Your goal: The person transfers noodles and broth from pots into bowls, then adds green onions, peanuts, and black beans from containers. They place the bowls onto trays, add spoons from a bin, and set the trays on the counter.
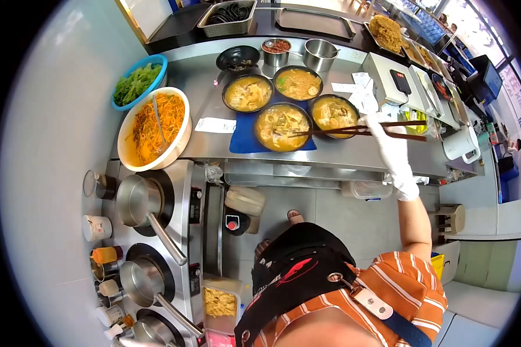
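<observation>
My right hand (391,153), in a white glove, grips a pair of long brown chopsticks (353,130). Their tips reach into the front soup bowl (282,127), a black bowl on a blue cloth (243,136). Three more black bowls of noodle soup stand around it: one at the back left (248,93), one at the back (298,83) and one to the right (334,115). At the bottom left edge, a small white patch (136,342) near the lowest pot looks like my left hand, mostly cut off; its fingers are not clear.
A tub of shredded carrot (157,128) and a blue basin of greens (139,82) stand left. Long-handled pots (139,200) sit on burners below. Metal tins (320,55), a black dish (238,58) and paper slips (362,92) lie behind and right of the bowls.
</observation>
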Available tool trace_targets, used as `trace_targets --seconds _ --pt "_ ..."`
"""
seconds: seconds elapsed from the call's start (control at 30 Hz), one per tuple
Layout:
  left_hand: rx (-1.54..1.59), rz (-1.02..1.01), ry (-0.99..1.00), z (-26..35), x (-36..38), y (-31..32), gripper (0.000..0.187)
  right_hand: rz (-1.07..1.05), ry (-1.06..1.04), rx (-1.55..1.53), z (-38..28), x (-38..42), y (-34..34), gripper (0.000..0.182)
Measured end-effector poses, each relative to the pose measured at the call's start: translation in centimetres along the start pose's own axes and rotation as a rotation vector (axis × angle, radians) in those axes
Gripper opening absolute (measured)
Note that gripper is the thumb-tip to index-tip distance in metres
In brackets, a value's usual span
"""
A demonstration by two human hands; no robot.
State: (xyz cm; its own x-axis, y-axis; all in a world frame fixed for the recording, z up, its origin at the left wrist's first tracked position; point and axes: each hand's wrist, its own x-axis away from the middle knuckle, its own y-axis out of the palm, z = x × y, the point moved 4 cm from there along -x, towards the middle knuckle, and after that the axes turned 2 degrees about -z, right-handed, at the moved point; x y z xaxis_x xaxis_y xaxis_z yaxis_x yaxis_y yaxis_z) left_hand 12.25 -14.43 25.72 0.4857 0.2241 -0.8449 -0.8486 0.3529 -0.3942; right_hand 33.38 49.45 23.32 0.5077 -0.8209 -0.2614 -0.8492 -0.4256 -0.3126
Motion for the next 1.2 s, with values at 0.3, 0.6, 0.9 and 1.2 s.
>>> trace_targets --seconds 0.3,0.6,0.9,1.2 --pt "0.413 -0.441 -0.062 16.6 9.2 10.8 0.031 -0.141 0.08 -0.12 1.3 -2.1 -2.6 0.012" --pt "0.529 -0.684 -0.21 23.1 16.6 14.2 0.032 -0.263 0.072 -0.097 5.7 -4.4 -2.9 0.01" --pt "0.469 -0.731 -0.338 23.1 19.3 14.5 0.031 -0.139 -0.059 -0.15 7.7 -6.9 -4.8 0.011" --pt "0.554 -0.736 -0.37 24.1 20.8 15.3 0.031 -0.112 -0.062 -0.268 11.0 -7.9 -2.6 0.008"
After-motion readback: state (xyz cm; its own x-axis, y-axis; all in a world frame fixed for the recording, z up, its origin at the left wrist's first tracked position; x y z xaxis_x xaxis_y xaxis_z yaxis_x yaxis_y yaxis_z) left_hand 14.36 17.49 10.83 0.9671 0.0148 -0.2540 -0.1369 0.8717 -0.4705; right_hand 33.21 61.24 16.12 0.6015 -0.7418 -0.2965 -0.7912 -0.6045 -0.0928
